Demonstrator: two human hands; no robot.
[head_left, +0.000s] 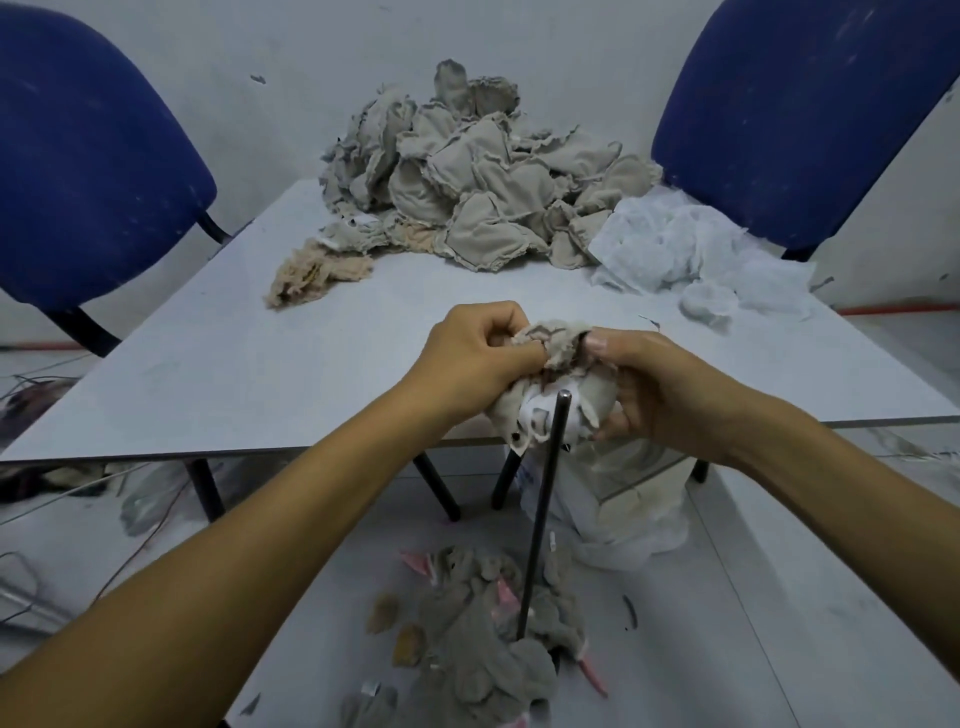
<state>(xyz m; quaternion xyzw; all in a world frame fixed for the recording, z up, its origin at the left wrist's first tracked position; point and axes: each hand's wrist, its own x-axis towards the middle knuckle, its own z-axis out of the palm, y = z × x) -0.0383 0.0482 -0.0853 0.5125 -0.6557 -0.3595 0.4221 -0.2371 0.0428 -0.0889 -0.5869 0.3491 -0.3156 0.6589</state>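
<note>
Cloth shell (558, 345) held just over near edge of table (260, 364), seated on tip of upright metal rod (543, 509). Left hand (478, 353) pinches top rim, fingers curled tight. Right hand (654, 384) wraps the side, thumb pressed on fabric. Risks, as judged: hard downward push could drive rod tip through a seam. Uneven pull between hands may tear frayed edge. Rod base hidden in heap of grey pieces (483, 634); sideways shove could tip it.

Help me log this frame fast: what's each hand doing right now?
Left hand: closed, pinching the grey fabric piece.
Right hand: closed, gripping the same piece from the other side.
</note>
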